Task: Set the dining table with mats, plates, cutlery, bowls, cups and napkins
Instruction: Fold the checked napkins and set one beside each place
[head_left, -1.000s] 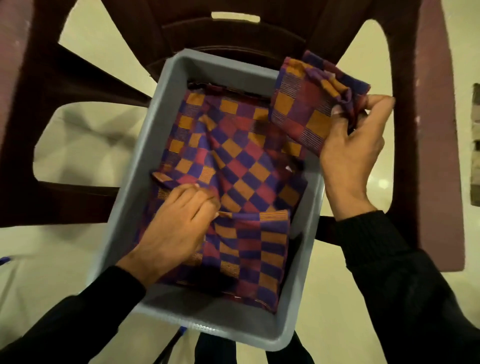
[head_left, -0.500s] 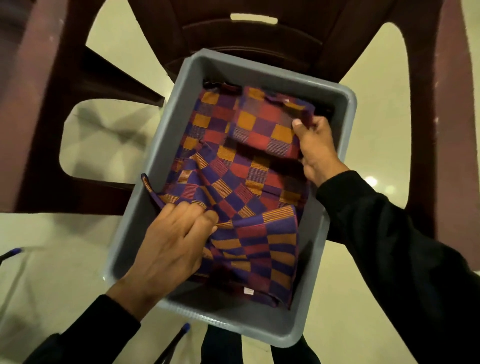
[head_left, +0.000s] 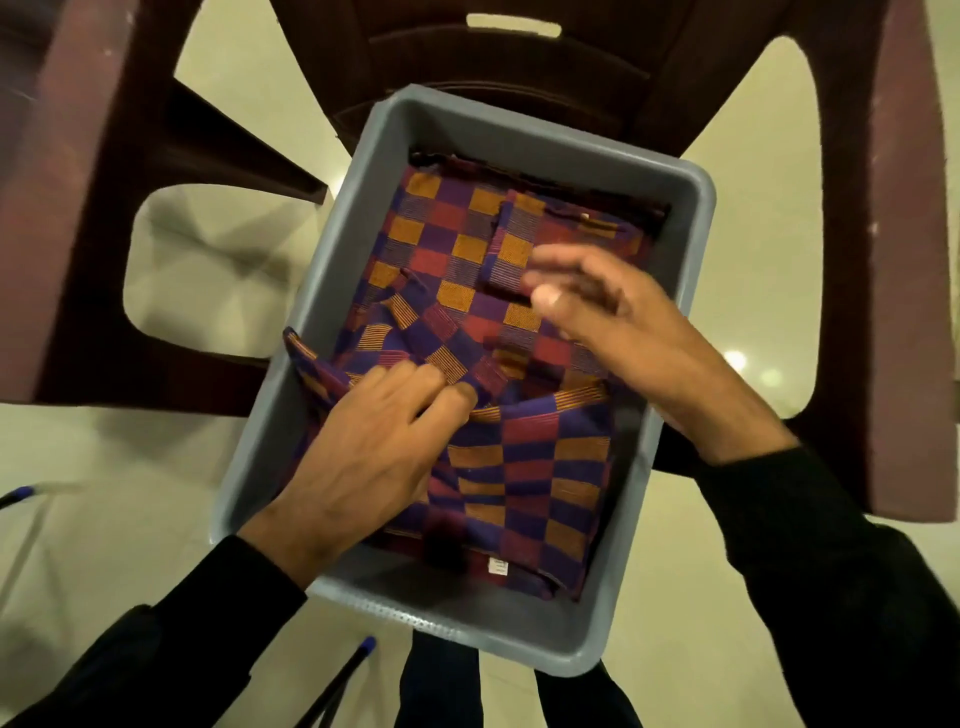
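Observation:
A grey plastic tub (head_left: 670, 431) rests on a dark red plastic chair. It holds several folded checked napkins (head_left: 452, 249) in purple, red and orange. My left hand (head_left: 363, 462) lies on the napkins at the tub's near left, its fingertips pinching a raised fold of checked napkin (head_left: 431, 343). My right hand (head_left: 623, 332) hovers over the middle of the pile, motion-blurred, fingers spread and holding nothing. A folded napkin with a small white label (head_left: 530, 483) lies at the near end of the tub.
The dark red chair (head_left: 878, 260) surrounds the tub, its armrests at left and right and its back at the top. Pale tiled floor (head_left: 104, 493) shows through the gaps. A thin black rod with a blue tip (head_left: 358, 654) lies at bottom left.
My right hand put the napkin it held back into the tub, let go and moved toward the middle of the pile. My left hand stayed on the raised fold.

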